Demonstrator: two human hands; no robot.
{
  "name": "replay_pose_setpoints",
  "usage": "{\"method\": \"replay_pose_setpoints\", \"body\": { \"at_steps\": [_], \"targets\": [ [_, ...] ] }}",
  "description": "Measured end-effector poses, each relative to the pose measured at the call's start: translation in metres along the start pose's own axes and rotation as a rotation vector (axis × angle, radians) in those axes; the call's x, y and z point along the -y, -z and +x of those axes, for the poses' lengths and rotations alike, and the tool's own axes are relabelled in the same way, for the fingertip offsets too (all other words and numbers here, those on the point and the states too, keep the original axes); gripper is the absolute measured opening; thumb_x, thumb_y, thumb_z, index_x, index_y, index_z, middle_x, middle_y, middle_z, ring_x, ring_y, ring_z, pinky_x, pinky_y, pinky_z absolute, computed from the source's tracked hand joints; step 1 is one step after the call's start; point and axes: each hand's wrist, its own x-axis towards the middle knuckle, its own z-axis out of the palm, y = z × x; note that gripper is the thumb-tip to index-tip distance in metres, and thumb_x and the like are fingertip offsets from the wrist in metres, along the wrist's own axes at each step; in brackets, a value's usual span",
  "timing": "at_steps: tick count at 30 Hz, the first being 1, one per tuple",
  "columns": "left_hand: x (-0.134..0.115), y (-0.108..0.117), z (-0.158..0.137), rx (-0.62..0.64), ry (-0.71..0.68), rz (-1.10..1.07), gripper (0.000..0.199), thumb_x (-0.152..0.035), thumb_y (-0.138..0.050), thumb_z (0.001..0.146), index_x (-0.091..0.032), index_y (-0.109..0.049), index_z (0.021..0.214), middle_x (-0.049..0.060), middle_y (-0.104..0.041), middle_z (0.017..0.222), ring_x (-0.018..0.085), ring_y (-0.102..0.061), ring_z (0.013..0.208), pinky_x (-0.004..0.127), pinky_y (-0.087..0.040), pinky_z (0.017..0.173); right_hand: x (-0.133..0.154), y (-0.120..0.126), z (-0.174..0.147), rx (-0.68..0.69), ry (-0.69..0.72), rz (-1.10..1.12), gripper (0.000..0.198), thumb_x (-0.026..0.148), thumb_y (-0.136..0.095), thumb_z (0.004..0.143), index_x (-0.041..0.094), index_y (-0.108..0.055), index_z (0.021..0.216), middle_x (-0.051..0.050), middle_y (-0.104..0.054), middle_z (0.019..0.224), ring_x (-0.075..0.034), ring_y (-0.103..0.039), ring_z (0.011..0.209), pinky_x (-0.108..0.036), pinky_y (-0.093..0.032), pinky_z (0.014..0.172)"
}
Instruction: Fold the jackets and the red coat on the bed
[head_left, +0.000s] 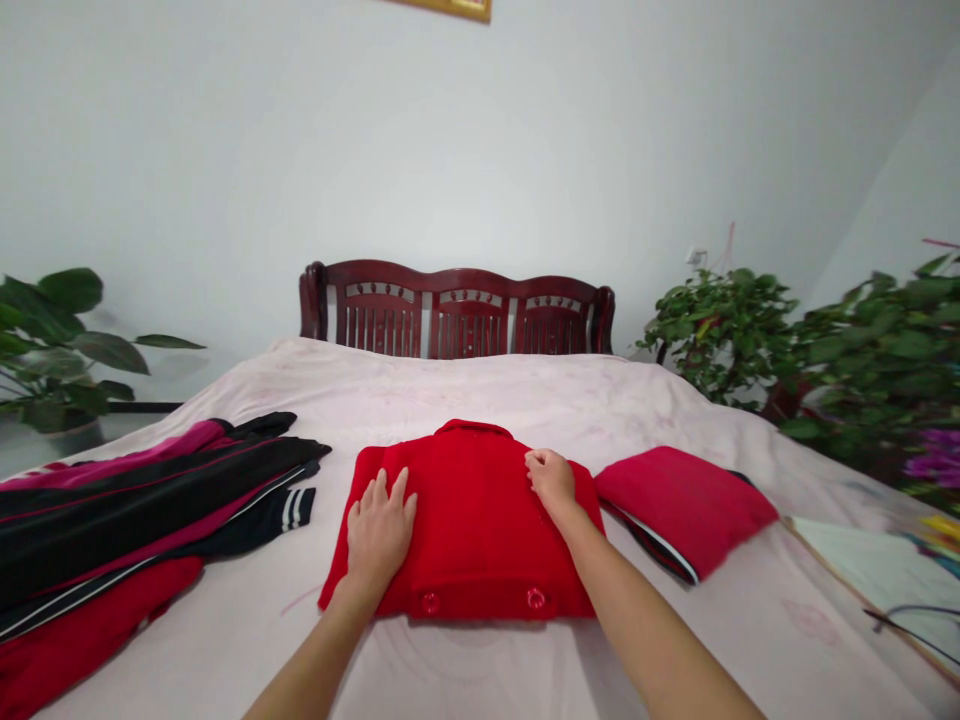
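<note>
A folded red coat (469, 510) lies in front of me on the bed, its collar at the far side and two round buttons along the near edge. My left hand (381, 525) rests flat on the coat's left part with the fingers spread. Over the upper right part of the coat is my right hand (551, 478), its fingers curled together in a pinch. What is between those fingertips, if anything, is too small to make out. Just right of the coat sits a folded pinkish-red garment (686, 505) with dark, white-edged fabric beneath.
Several unfolded black, pink and red garments (142, 510) lie on the left. A pale sheet (465, 385) covers the bed up to the dark wooden headboard (465, 310). A white board (870, 570) with a dark cord is at right; plants (731, 325) flank the bed.
</note>
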Motion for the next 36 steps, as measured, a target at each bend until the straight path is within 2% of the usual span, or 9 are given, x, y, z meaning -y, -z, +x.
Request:
{"method": "replay_pose_setpoints", "body": {
  "at_steps": [4, 7, 13, 17, 21, 28, 36],
  "targets": [
    [0.0, -0.002, -0.004, -0.039, -0.018, -0.005, 0.051, -0.039, -0.036, 0.098, -0.025, -0.044, 0.146, 0.017, -0.043, 0.151, 0.03, -0.046, 0.134, 0.047, -0.043, 0.104, 0.009, 0.001, 0.021, -0.007, 0.024, -0.093, 0.031, 0.035, -0.046, 0.094, 0.027, -0.072, 0.109, -0.005, -0.073, 0.109, -0.019, -0.068, 0.094, -0.027, -0.048, 0.075],
    [0.001, -0.002, -0.004, -0.041, -0.021, -0.012, 0.051, -0.039, -0.035, 0.098, -0.025, -0.044, 0.146, 0.017, -0.044, 0.15, 0.031, -0.048, 0.133, 0.047, -0.044, 0.103, 0.015, -0.005, 0.027, 0.023, 0.074, -0.16, 0.029, 0.037, -0.048, 0.095, 0.029, -0.073, 0.107, -0.005, -0.071, 0.112, -0.019, -0.067, 0.096, -0.028, -0.048, 0.076],
    [0.001, -0.002, -0.002, -0.021, -0.016, -0.029, 0.051, -0.039, -0.036, 0.098, -0.025, -0.044, 0.146, 0.016, -0.045, 0.15, 0.031, -0.051, 0.129, 0.046, -0.045, 0.101, 0.02, -0.02, 0.026, 0.073, 0.085, -0.266, 0.031, 0.028, -0.043, 0.096, 0.019, -0.073, 0.102, -0.014, -0.07, 0.107, -0.024, -0.069, 0.092, -0.033, -0.049, 0.076],
    [0.0, 0.001, -0.002, -0.021, -0.006, -0.026, 0.051, -0.04, -0.037, 0.098, -0.026, -0.044, 0.146, 0.015, -0.046, 0.149, 0.031, -0.052, 0.128, 0.045, -0.046, 0.101, 0.019, -0.02, 0.026, 0.03, 0.043, -0.278, 0.033, 0.027, -0.038, 0.098, 0.018, -0.067, 0.111, -0.014, -0.067, 0.111, -0.022, -0.068, 0.093, -0.031, -0.048, 0.077],
    [-0.002, 0.004, -0.003, -0.025, -0.006, -0.03, 0.051, -0.04, -0.035, 0.098, -0.025, -0.044, 0.146, 0.015, -0.046, 0.149, 0.03, -0.051, 0.129, 0.044, -0.046, 0.1, 0.021, -0.016, 0.033, -0.055, 0.024, -0.245, 0.043, 0.028, -0.023, 0.102, 0.018, -0.061, 0.12, -0.013, -0.063, 0.118, -0.021, -0.063, 0.099, -0.031, -0.046, 0.078],
    [-0.001, 0.002, -0.003, -0.007, 0.011, -0.036, 0.051, -0.04, -0.036, 0.098, -0.026, -0.044, 0.146, 0.015, -0.045, 0.149, 0.031, -0.052, 0.128, 0.045, -0.048, 0.098, 0.049, -0.027, 0.043, 0.025, 0.334, -0.163, 0.028, 0.032, -0.04, 0.1, 0.025, -0.066, 0.108, -0.001, -0.067, 0.115, -0.015, -0.061, 0.1, -0.023, -0.043, 0.082],
    [0.0, 0.0, -0.003, -0.02, 0.003, -0.058, 0.05, -0.04, -0.036, 0.098, -0.025, -0.045, 0.146, 0.014, -0.045, 0.149, 0.03, -0.051, 0.129, 0.045, -0.047, 0.1, 0.067, -0.036, 0.054, 0.127, 0.44, -0.254, 0.028, 0.032, -0.045, 0.098, 0.029, -0.07, 0.11, -0.003, -0.068, 0.113, -0.019, -0.064, 0.097, -0.027, -0.044, 0.078]
  ]
}}
